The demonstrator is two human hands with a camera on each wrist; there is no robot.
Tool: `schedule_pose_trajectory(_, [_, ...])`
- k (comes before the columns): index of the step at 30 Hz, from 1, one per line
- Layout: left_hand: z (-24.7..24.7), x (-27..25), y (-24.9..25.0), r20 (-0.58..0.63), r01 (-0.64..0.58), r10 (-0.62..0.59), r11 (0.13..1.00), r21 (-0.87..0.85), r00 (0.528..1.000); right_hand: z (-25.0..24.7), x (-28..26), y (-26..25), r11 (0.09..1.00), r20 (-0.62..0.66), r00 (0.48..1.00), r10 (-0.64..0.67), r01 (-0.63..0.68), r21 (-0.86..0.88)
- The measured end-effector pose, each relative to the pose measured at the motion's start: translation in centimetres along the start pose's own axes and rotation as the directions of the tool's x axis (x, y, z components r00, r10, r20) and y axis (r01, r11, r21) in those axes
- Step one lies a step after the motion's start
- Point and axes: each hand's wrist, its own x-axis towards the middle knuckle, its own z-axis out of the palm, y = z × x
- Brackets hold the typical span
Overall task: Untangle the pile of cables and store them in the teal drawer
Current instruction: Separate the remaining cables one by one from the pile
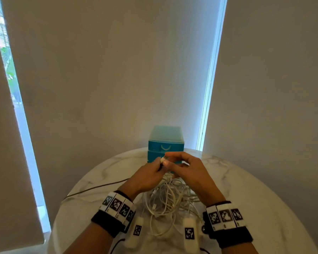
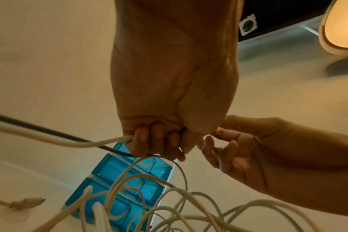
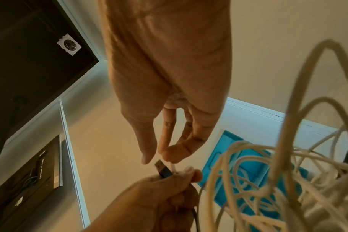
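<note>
Your left hand [image 1: 147, 176] is curled around a dark cable [image 2: 50, 133] and a white cable [image 2: 40, 137], held just above the pile of cables [image 1: 170, 200] on the counter [image 1: 264, 208]. Only the right wrist view shows what sticks out of that fist: a USB plug [image 3: 162, 170] with a dark body, and beside it a thin white cable end [image 3: 173, 168] that your right hand [image 1: 187, 167] pinches between thumb and fingertips. The head view blurs this meeting point, but it alone places the teal drawer unit [image 1: 166, 143] just beyond both hands. The left wrist view shows its drawer fronts behind the cable loops, and a loose connector [image 2: 27, 203] lying to the left of your fist.
</note>
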Motion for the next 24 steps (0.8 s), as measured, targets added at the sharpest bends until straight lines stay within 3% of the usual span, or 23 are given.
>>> schedule_pose_trajectory(6, [0.8, 0.4, 1.0, 0.080, -0.210, 0.218, 0.973, -0.095, 0.973, -0.3, 0.5, 2.2, 0.995, -0.160, 0.984, -0.080, 0.070, -0.071])
schedule_pose_trajectory(9, [1.4, 0.4, 1.7, 0.052, -0.195, 0.206, 0.967, -0.166, 0.977, -1.1, 0.7, 2.9, 0.993, -0.274, 0.956, -0.100, 0.078, -0.090])
schedule_pose_trajectory(12, [1.6, 0.2, 1.9, 0.086, -0.110, 0.134, 0.963, -0.246, 0.987, -2.0, 0.4, 3.5, 0.997, -0.328, 0.942, -0.068, 0.080, 0.023])
schedule_pose_trajectory(16, [1.6, 0.3, 1.9, 0.113, -0.066, 0.102, 0.955, -0.289, 0.988, -2.7, -0.1, 3.2, 0.994, -0.247, 0.967, -0.065, 0.084, 0.064])
schedule_pose_trajectory(20, [1.5, 0.6, 0.6, 0.046, -0.136, 0.148, 0.969, -0.208, 0.988, -3.0, -0.1, 3.2, 0.994, -0.109, 0.994, -0.019, 0.030, 0.108])
schedule_pose_trajectory(24, [0.9, 0.1, -0.1, 0.005, -0.218, 0.220, 0.968, -0.124, 0.975, -2.4, -0.2, 2.6, 0.996, -0.042, 0.998, -0.052, 0.055, 0.067])
